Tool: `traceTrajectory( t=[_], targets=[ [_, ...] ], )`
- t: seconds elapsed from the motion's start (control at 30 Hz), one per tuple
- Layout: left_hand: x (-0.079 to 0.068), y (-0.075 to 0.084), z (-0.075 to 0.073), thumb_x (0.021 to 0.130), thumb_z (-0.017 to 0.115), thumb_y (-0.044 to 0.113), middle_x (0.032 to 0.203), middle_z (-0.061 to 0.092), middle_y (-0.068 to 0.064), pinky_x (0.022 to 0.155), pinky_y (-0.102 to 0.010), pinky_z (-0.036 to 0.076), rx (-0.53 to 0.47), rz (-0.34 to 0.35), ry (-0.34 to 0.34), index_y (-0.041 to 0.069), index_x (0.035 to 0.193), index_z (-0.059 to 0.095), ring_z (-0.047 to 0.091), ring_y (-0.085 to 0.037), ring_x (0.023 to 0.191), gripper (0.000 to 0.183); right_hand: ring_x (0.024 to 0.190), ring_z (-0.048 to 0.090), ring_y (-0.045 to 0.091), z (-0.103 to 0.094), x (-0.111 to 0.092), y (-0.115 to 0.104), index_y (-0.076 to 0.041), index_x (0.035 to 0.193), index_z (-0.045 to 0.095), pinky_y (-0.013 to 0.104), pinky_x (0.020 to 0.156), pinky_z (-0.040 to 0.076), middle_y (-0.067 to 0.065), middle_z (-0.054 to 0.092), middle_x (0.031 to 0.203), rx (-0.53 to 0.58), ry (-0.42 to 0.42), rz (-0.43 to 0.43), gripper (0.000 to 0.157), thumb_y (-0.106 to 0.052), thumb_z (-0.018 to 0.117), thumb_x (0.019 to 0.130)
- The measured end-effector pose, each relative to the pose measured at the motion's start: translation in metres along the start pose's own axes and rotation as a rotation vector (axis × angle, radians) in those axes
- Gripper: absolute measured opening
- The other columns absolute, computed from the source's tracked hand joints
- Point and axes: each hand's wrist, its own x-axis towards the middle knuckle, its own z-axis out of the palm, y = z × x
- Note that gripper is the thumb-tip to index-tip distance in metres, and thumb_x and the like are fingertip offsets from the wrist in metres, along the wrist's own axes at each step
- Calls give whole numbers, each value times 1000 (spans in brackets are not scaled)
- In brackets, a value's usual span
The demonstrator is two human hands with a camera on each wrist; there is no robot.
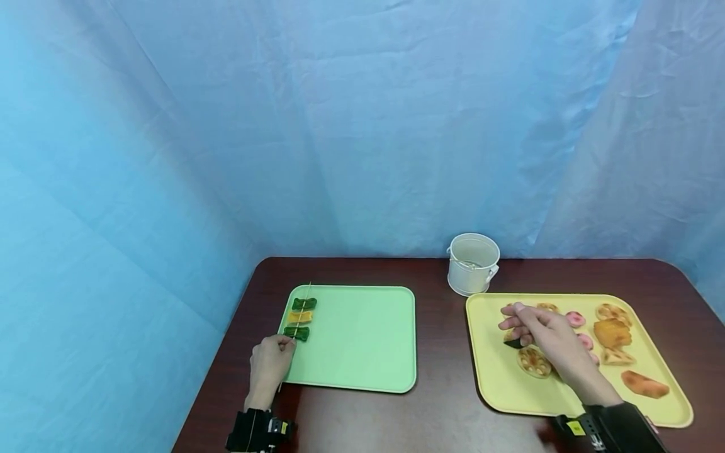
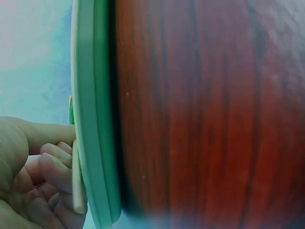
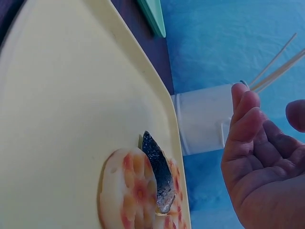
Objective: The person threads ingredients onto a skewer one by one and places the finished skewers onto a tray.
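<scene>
1. The skewer [image 1: 300, 317], laid along the left edge of the green tray [image 1: 362, 340], is pinched by the left hand [image 1: 270, 363].
2. The right hand [image 1: 546, 336], fingers loosely bent, thumb apart, is held over the yellow tray [image 1: 510, 396].
3. The bucket [image 1: 471, 280] is set by the worktop [image 1: 442, 352]'s far edge.

Side by side on the tabletop [image 1: 442, 396] lie the left tray [image 1: 362, 340] and right tray [image 1: 493, 384], apart. A loaded skewer [image 1: 300, 318] runs along the left tray's left side, the left hand [image 1: 270, 365] at its near end. A bucket [image 1: 467, 277] holding sticks [image 3: 279, 71] stands just behind the right tray's far left corner. On that tray lies a lotus root slice [image 1: 534, 362].
</scene>
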Motion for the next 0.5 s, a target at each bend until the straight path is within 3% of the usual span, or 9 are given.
traceTrajectory(
  t=[0.27, 0.37, 0.5],
  targets=[
    [-6, 5, -12, 90, 65, 22, 81, 70, -7, 61, -41, 50, 8, -15, -3, 3, 94, 75, 61, -17, 64, 22, 83, 65, 25, 2, 0, 2, 13, 128, 53, 32, 65, 54, 17, 69, 99, 13, 2, -1, 59, -39, 37, 104],
    [-10, 13, -19, 92, 63, 25, 84, 68, -6, 61, -40, 49, -3, -11, 38, 5, 99, 73, 58, -15, 63, 24, 83, 65, 24, 2, -1, 1, 12, 127, 54, 31, 65, 54, 17, 69, 99, -2, 10, -12, 58, -38, 37, 104],
    [-10, 33, -24, 93, 61, 25, 85, 64, -3, 56, -36, 45, -42, 63, 133, 8, 102, 73, 55, -14, 63, 23, 81, 65, 23, 2, -3, -3, 9, 126, 57, 31, 66, 54, 16, 70, 99, -41, 34, -44, 54, -37, 37, 104]
  ],
)
